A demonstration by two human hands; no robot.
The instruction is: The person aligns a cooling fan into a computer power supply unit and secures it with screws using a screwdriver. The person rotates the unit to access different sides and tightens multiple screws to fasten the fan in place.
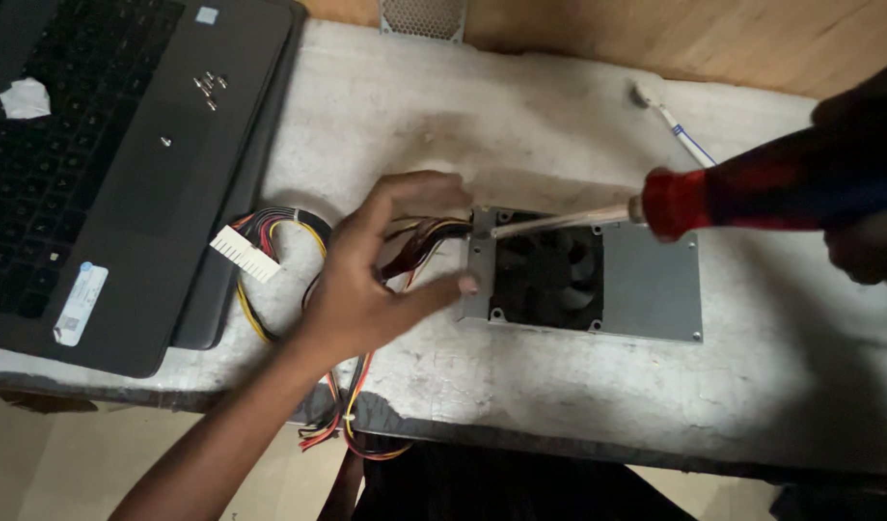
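While left hand (366, 280) steadies it, grey power supply (646, 285) lies flat, fan up.

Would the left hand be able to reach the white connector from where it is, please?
Probably yes: the left hand rests by the power supply, and the white connector lies just beside it on the table, uncovered.

The right hand (863, 241) is blurred, dark and cut by the right edge. The laptop (125, 145) runs off left. Wires (352, 425) drop behind the near table (559, 386) edge. Screws (208, 89) too small.
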